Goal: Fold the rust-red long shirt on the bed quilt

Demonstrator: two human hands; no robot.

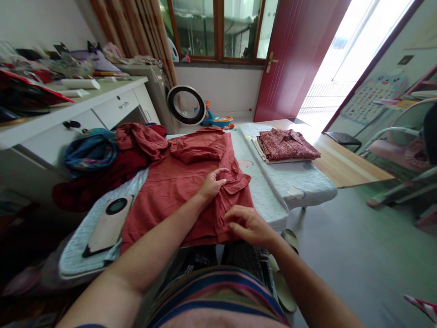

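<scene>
A rust-red shirt [170, 187] lies spread out, with its far part bunched in folds and a cuff on the right side. My left hand [213, 184] rests on the shirt beside that cuff, its thumb and index finger apart. Nearer to me, my right hand [247, 223] is at the shirt's lower right edge. Its fingers are loosely bent, with a gap between thumb and forefinger, and the tips touch or hover just over the cloth. The padded, light blue cover [262, 200] under the shirt is partly hidden by it.
To the right sits a folded stack with a red patterned garment [288, 145] on top. A phone [109, 223] lies on the left. Behind it are heaped dark red clothes [102, 175] and a blue bundle [90, 150]. A white desk [102, 109] borders the left; slippers [285, 282] are on the floor.
</scene>
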